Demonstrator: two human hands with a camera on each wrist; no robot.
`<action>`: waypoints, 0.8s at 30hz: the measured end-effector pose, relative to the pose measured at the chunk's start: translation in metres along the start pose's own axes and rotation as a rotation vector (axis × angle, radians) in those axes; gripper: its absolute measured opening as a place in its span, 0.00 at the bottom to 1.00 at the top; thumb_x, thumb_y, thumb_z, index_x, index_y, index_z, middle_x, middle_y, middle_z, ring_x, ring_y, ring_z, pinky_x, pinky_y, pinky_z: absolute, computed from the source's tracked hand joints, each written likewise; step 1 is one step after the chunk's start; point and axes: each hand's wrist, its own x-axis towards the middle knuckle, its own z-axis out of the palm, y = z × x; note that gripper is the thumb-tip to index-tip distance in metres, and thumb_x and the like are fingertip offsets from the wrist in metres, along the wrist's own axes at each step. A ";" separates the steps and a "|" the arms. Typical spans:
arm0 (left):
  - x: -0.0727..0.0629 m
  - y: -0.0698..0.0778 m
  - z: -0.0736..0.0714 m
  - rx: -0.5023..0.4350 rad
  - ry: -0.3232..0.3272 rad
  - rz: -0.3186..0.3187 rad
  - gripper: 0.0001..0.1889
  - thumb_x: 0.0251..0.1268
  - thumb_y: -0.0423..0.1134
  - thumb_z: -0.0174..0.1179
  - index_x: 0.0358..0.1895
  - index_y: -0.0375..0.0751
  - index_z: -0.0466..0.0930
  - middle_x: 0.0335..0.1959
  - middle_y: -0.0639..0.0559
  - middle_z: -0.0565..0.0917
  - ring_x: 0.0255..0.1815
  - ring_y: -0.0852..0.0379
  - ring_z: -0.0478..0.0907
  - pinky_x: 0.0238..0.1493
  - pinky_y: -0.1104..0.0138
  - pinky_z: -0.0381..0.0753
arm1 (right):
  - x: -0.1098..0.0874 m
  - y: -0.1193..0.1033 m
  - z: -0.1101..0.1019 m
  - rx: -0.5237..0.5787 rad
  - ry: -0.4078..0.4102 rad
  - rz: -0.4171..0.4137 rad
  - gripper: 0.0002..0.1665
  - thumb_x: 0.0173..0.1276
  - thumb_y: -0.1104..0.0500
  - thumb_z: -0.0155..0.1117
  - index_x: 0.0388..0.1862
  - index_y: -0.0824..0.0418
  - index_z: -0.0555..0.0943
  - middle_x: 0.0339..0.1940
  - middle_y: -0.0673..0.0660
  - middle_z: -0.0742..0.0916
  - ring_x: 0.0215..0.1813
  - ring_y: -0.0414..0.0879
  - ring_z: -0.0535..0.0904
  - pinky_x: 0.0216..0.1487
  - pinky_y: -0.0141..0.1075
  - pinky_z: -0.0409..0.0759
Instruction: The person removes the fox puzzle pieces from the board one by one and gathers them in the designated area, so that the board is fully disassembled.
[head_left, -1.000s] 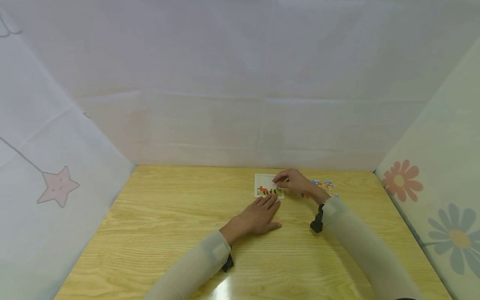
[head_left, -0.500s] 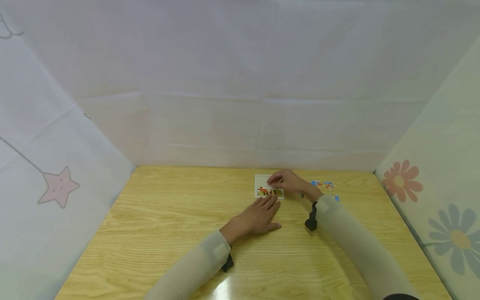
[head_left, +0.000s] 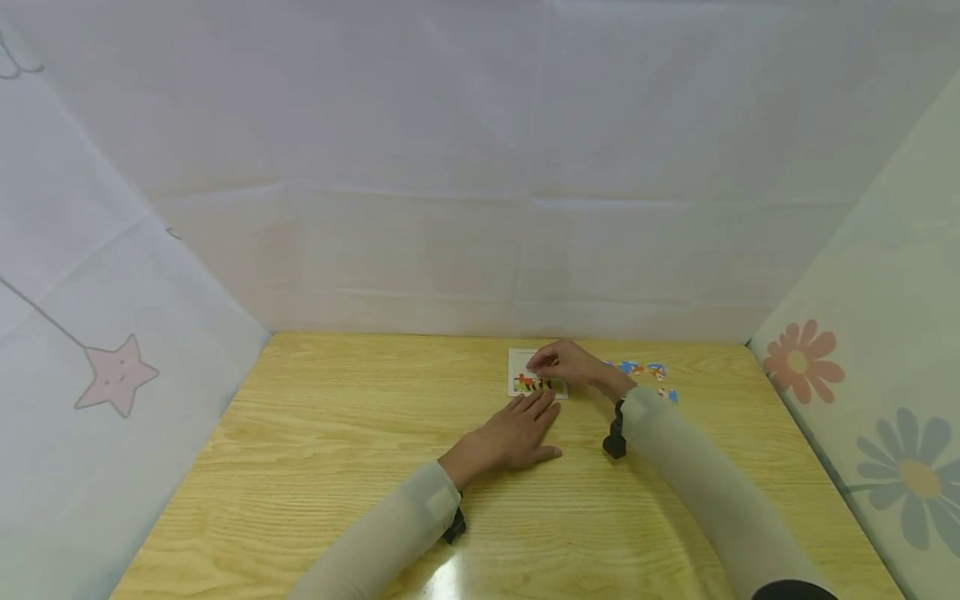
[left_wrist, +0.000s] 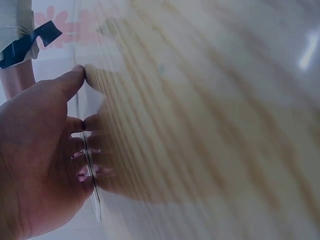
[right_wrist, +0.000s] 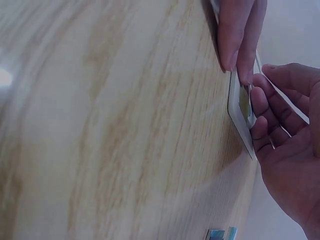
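Observation:
A small white-framed picture puzzle (head_left: 513, 360) lies flat near the table's back edge, with green, red and dark-striped pieces along its lower row and a pale upper part. My left hand (head_left: 517, 433) rests palm down in front of it, straight fingertips on the near rim; the right wrist view has these fingers (right_wrist: 234, 37) pressing at the frame (right_wrist: 240, 125). Over the board is my right hand (head_left: 572, 363), thumb and forefinger close together in a pinch on a small puzzle piece, mostly hidden by the fingers. Its other fingers curl beside the frame.
Several loose blue, white and orange puzzle pieces (head_left: 656, 371) lie right of the board, partly behind my right wrist, with another piece (head_left: 670, 396) nearer me. White cloth (head_left: 420, 250) hangs behind the wooden table (head_left: 337, 417) and along both sides.
My right hand has moved left across the board, and more of the loose pieces now show past its wrist. The left hand and the board have stayed in place.

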 end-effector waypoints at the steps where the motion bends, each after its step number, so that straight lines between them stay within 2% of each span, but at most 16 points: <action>1: 0.000 0.000 0.000 0.001 0.001 0.003 0.44 0.83 0.69 0.41 0.88 0.44 0.49 0.89 0.46 0.47 0.89 0.49 0.44 0.86 0.54 0.53 | 0.001 0.001 0.001 -0.003 -0.002 -0.002 0.14 0.79 0.65 0.64 0.58 0.68 0.87 0.54 0.61 0.91 0.53 0.51 0.88 0.55 0.42 0.87; 9: -0.001 -0.001 -0.003 0.000 -0.005 0.015 0.43 0.83 0.68 0.41 0.88 0.44 0.49 0.89 0.45 0.48 0.89 0.49 0.44 0.85 0.53 0.53 | 0.008 0.004 0.005 0.004 -0.022 0.054 0.14 0.80 0.64 0.64 0.59 0.63 0.88 0.54 0.57 0.91 0.53 0.46 0.87 0.56 0.40 0.86; 17: -0.002 -0.002 -0.004 -0.013 -0.003 0.028 0.43 0.83 0.67 0.42 0.87 0.42 0.50 0.89 0.43 0.48 0.89 0.48 0.44 0.85 0.52 0.55 | 0.009 -0.002 0.006 0.025 -0.054 0.034 0.15 0.82 0.64 0.60 0.60 0.68 0.86 0.56 0.63 0.90 0.52 0.52 0.88 0.56 0.46 0.87; 24: -0.002 -0.002 -0.005 -0.045 -0.001 0.039 0.43 0.84 0.66 0.43 0.87 0.41 0.50 0.89 0.42 0.48 0.89 0.47 0.44 0.85 0.52 0.54 | 0.012 -0.003 0.005 0.005 -0.077 0.043 0.15 0.83 0.63 0.59 0.60 0.67 0.87 0.53 0.61 0.91 0.46 0.49 0.86 0.51 0.45 0.86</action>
